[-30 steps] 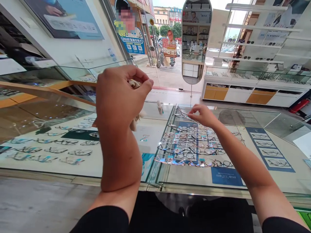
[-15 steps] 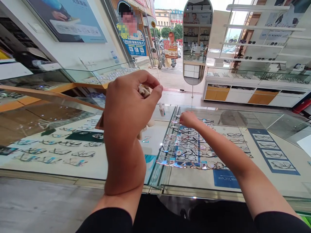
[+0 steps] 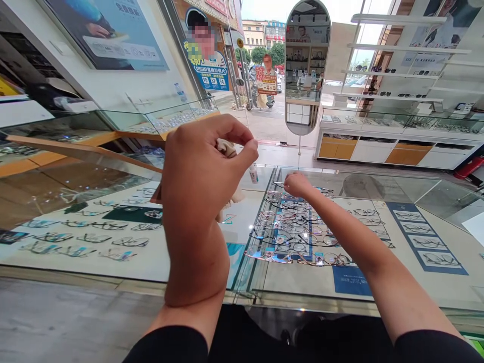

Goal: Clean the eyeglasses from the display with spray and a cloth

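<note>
My left hand (image 3: 204,166) is raised close to the camera, wrist bent, with thumb and index tips nearly together. A bunched beige cloth (image 3: 227,148) shows inside its curled fingers, and more of it hangs below the palm. My right hand (image 3: 297,184) reaches out over the glass counter, low at the far end of the rows of eyeglasses (image 3: 298,234). Its fingers are curled closed beside the farthest pair; what they grip, if anything, is hidden. A small white bottle (image 3: 253,174) stands on the counter just beyond the left hand.
More eyeglasses (image 3: 93,236) lie in the glass case at left, and a blue display card (image 3: 427,237) holds several frames at right. An oval standing mirror (image 3: 308,65) rises behind the counter. Wall shelves (image 3: 389,73) with sunglasses are at the far right.
My right hand has shifted very slightly right at the far row. The left hand's fingertips have edged right and down a little, still around the cloth.
</note>
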The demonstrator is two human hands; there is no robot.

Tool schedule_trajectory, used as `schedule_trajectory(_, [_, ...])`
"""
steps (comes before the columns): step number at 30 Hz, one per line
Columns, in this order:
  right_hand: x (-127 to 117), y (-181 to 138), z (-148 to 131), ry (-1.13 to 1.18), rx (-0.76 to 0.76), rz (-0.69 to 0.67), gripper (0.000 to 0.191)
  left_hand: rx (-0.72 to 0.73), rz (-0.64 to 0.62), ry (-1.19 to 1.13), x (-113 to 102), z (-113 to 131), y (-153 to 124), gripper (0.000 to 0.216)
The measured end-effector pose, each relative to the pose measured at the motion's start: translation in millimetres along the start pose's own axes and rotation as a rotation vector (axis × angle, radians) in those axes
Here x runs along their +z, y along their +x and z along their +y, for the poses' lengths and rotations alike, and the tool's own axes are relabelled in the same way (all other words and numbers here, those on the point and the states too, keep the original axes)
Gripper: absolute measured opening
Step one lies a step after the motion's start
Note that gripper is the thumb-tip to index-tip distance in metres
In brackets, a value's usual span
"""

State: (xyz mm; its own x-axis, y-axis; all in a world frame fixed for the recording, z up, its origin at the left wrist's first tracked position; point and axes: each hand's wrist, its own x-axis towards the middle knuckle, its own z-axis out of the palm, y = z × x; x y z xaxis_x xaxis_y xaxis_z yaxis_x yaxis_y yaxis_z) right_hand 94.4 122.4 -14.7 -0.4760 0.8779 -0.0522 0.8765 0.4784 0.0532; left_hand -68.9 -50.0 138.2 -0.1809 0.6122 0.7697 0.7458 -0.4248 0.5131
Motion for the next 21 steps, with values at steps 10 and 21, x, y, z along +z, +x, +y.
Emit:
schedule_trajectory(10, [-2, -3, 2, 0.168, 0.038, 0.057, 0.038, 0.055, 0.008, -0.07, -2, 6, -8, 0.004])
schedule_trajectory(21, [-31, -132, 27, 0.907, 0.091, 0.465, 0.038, 0.303, 0.013, -0.465, -13, 32, -42, 0.013])
